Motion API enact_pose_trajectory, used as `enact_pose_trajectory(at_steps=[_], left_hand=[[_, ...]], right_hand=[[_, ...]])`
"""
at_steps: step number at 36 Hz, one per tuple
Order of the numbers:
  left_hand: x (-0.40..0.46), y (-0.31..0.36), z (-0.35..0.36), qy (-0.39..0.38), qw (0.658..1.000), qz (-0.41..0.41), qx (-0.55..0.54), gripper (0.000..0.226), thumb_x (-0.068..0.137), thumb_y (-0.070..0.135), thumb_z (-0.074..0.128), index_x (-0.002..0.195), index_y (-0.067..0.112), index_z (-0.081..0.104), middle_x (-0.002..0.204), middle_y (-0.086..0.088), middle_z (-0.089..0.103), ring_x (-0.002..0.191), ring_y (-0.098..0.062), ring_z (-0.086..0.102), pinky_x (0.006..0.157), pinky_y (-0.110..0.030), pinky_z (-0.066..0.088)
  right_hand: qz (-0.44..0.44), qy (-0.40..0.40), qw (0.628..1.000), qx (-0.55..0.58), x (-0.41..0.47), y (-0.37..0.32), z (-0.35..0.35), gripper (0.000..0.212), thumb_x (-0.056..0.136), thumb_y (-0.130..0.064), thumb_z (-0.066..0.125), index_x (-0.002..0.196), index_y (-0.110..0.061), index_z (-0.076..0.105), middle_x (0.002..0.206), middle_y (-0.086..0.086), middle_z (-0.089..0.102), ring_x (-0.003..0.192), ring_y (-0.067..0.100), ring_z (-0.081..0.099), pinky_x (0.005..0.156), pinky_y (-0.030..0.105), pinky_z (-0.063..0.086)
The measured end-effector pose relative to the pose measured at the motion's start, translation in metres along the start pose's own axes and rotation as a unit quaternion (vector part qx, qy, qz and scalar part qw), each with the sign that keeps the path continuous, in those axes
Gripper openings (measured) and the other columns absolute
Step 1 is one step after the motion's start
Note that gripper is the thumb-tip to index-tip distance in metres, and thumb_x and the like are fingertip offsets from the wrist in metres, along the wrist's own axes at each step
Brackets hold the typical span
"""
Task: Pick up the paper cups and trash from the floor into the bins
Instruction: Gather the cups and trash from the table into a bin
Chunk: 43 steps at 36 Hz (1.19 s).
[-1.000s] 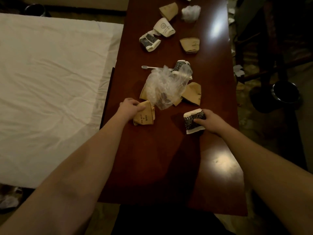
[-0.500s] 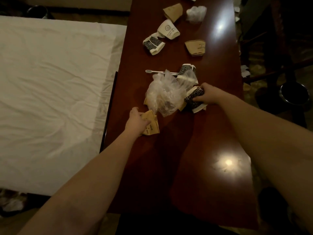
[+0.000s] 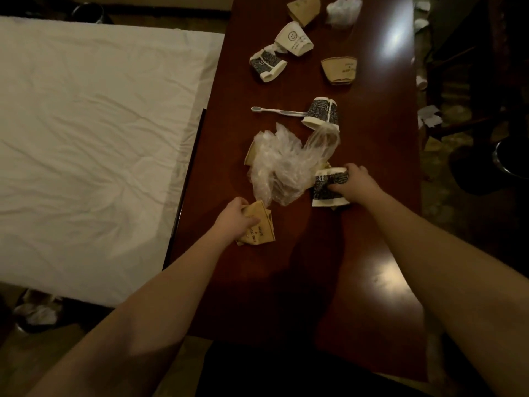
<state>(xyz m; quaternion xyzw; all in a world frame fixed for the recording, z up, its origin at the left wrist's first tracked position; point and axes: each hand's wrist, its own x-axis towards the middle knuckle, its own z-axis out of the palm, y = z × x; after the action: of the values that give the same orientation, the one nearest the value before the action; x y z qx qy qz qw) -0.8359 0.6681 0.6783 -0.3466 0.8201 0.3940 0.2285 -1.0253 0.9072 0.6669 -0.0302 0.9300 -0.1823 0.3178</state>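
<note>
On the dark red wooden table (image 3: 372, 224) my left hand (image 3: 233, 217) grips a flattened brown paper cup (image 3: 259, 229). My right hand (image 3: 353, 180) grips a crushed black-and-white paper cup (image 3: 327, 189) that lies beside a crumpled clear plastic bag (image 3: 282, 164). A brown cup (image 3: 252, 151) peeks out from under the bag's left side. Farther along the table lie another black-and-white cup (image 3: 322, 113), a plastic spoon (image 3: 273, 110), a brown cup sleeve (image 3: 339, 70), a smiley-face white cup (image 3: 294, 38) and a crushed patterned cup (image 3: 266, 64).
A bed with a white sheet (image 3: 94, 138) fills the left. Another brown cup (image 3: 303, 8) and a white plastic wad (image 3: 342, 10) lie at the table's far end. A dark round bin (image 3: 512, 159) stands on the floor at right, with paper scraps (image 3: 429, 118) nearby. More crumpled trash (image 3: 37, 315) lies under the bed.
My right hand carried the black-and-white cup forward to the plastic bag's right side, then settled with it there. My left hand kept its hold on the brown cup just below the bag.
</note>
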Motion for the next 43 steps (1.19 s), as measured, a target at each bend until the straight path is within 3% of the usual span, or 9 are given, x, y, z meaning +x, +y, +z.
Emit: enact_pose_trajectory(at_steps=[6,11,17,23,28,32,35,39,43], left_hand=[[-0.036,-0.017,0.015,-0.013,0.996,-0.044,-0.075,0.054,0.087,0.024,0.075,0.132,0.021,0.045,0.124,-0.003,0.056,0.107,-0.025,0.06,0.087,-0.047,0.056],[-0.067,-0.025,0.023,-0.045,0.987,-0.072,-0.14,0.051,0.088,0.019,0.074,0.128,0.023,0.043,0.116,-0.001,0.058,0.098,-0.027,0.065,0.069,-0.049,0.061],[-0.104,-0.034,0.028,-0.091,0.982,-0.063,-0.151,0.048,0.088,0.019,0.074,0.126,0.025,0.045,0.117,-0.003,0.061,0.099,-0.026,0.067,0.061,-0.04,0.058],[-0.134,-0.038,0.031,-0.082,0.982,-0.019,-0.168,0.049,0.089,0.017,0.072,0.13,0.02,0.046,0.115,-0.002,0.061,0.099,-0.018,0.064,0.07,-0.032,0.053],[-0.152,-0.039,0.033,-0.074,0.977,0.02,-0.201,0.043,0.09,0.015,0.07,0.126,0.018,0.048,0.116,-0.005,0.063,0.101,-0.02,0.065,0.074,-0.034,0.054],[-0.163,-0.039,0.034,-0.056,0.967,0.039,-0.246,0.047,0.09,0.015,0.071,0.13,0.017,0.047,0.118,-0.006,0.062,0.103,-0.024,0.065,0.085,-0.046,0.057],[-0.174,-0.037,0.036,-0.041,0.958,0.049,-0.281,0.048,0.091,0.012,0.07,0.132,0.016,0.045,0.121,-0.006,0.061,0.104,-0.023,0.064,0.086,-0.045,0.057],[-0.188,-0.037,0.039,-0.038,0.944,0.076,-0.318,0.045,0.091,0.012,0.069,0.129,0.018,0.045,0.122,-0.005,0.061,0.106,-0.023,0.065,0.089,-0.046,0.057],[-0.202,-0.023,0.048,-0.064,0.936,0.094,-0.334,0.038,0.091,0.011,0.069,0.121,0.021,0.047,0.119,-0.005,0.063,0.102,-0.024,0.068,0.083,-0.046,0.058]], right_hand=[[0.018,-0.002,0.998,0.061,-0.025,0.028,0.007,0.081,0.084,-0.035,0.077,0.149,-0.019,0.033,0.144,0.012,0.035,0.12,0.034,0.052,0.093,0.042,0.051],[0.002,-0.025,0.997,0.072,-0.053,0.049,0.008,0.079,0.081,-0.033,0.08,0.143,-0.018,0.032,0.125,0.007,0.058,0.1,0.027,0.062,0.07,0.037,0.053],[0.007,-0.056,0.992,0.114,-0.092,0.089,0.012,0.078,0.083,-0.027,0.08,0.143,-0.011,0.034,0.127,0.011,0.057,0.097,0.022,0.055,0.075,0.035,0.047],[0.008,-0.044,0.988,0.148,-0.129,0.127,0.018,0.075,0.08,-0.028,0.083,0.141,-0.014,0.042,0.128,0.008,0.061,0.11,0.026,0.059,0.089,0.041,0.051],[0.004,-0.034,0.977,0.211,-0.156,0.137,0.022,0.073,0.078,-0.03,0.084,0.14,-0.019,0.046,0.125,0.005,0.061,0.113,0.027,0.06,0.099,0.048,0.05],[-0.006,-0.024,0.967,0.255,-0.18,0.138,0.03,0.075,0.075,-0.034,0.085,0.139,-0.023,0.047,0.124,0.003,0.063,0.11,0.027,0.062,0.098,0.051,0.051],[-0.013,-0.008,0.953,0.304,-0.205,0.139,0.04,0.072,0.074,-0.033,0.085,0.136,-0.025,0.048,0.118,0.002,0.065,0.104,0.025,0.065,0.095,0.052,0.053],[-0.019,0.022,0.933,0.359,-0.245,0.143,0.05,0.083,0.06,-0.048,0.087,0.132,-0.03,0.049,0.119,-0.001,0.064,0.105,0.024,0.065,0.095,0.054,0.053],[-0.016,0.077,0.905,0.419,-0.294,0.156,0.053,0.064,0.077,-0.028,0.084,0.129,-0.032,0.047,0.119,-0.003,0.063,0.108,0.023,0.064,0.097,0.052,0.052]])
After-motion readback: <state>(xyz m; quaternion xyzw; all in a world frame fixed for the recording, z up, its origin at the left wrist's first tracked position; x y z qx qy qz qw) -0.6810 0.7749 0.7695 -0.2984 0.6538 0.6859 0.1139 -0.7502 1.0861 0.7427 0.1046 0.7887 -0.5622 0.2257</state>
